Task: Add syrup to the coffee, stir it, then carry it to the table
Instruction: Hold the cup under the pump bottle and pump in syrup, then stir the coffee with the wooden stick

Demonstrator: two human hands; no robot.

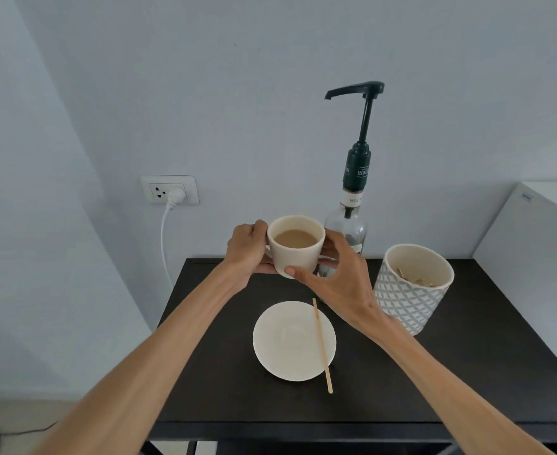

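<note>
Dark table [402, 372], both hands [247, 254] holding coffee cup [295, 246] above saucer [290, 339]

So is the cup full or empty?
Partly full. The cup, held upright by the left hand and right hand, shows light brown coffee sitting below its rim.

Cream cup [296, 247] of milky coffee is up off the bench [224, 372], upright and level, near the back edge. Behind it at that edge stands the clear syrup bottle [347, 231], dark pump spout pointing left. The wooden stirrer [322, 344] lies across the empty saucer's [287, 343] right rim, mid-bench.
</note>
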